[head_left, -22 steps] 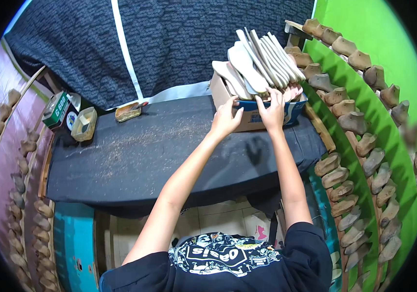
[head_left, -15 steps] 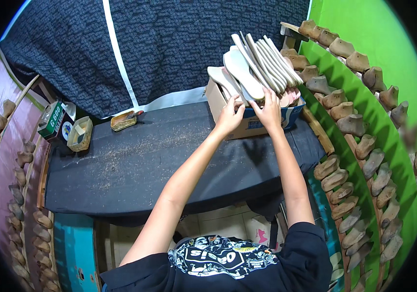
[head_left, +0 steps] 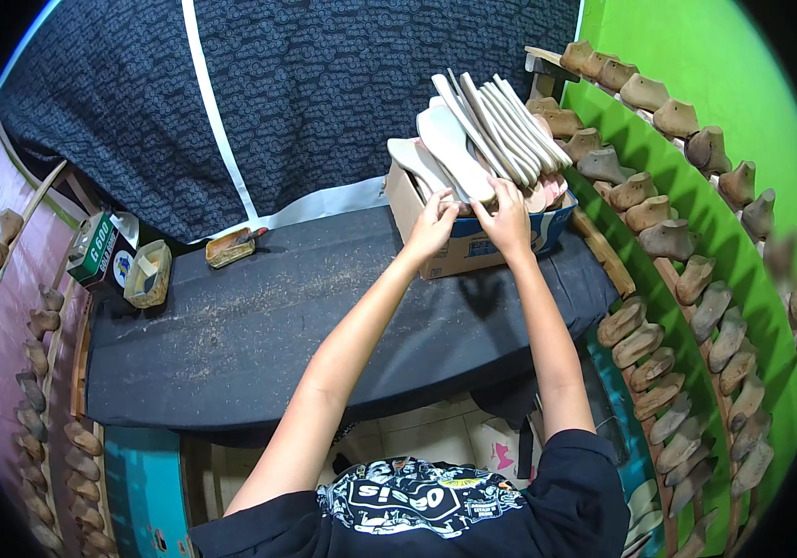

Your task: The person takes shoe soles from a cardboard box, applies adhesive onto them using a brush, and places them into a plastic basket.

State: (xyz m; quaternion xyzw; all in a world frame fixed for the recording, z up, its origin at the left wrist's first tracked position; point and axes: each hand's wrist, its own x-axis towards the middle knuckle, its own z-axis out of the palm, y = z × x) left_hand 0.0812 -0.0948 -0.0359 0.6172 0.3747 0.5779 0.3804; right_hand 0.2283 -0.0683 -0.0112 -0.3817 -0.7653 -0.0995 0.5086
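Observation:
A cardboard box [head_left: 459, 249] stands at the far right of a black-covered workbench [head_left: 259, 325]. Several pale shoe insoles [head_left: 482, 130] stand upright in it, fanned out above its rim. Both my arms reach forward to the box. My left hand [head_left: 433, 226] and my right hand [head_left: 507, 216] pinch the lower end of one cream insole [head_left: 454, 149] at the front of the bunch, fingers closed on it just above the box's front edge.
Rows of wooden shoe lasts [head_left: 668, 242] line the green wall on the right, and more lasts [head_left: 8, 307] line the left. A green tin [head_left: 96, 249], a small pot [head_left: 149, 274] and a yellowish flat tin [head_left: 231, 246] sit at the bench's far left. Dark patterned cloth [head_left: 324, 93] hangs behind.
Both hands have stayed at the box on the same insole; the view has shifted slightly, and the bunch of insoles looks a little more upright.

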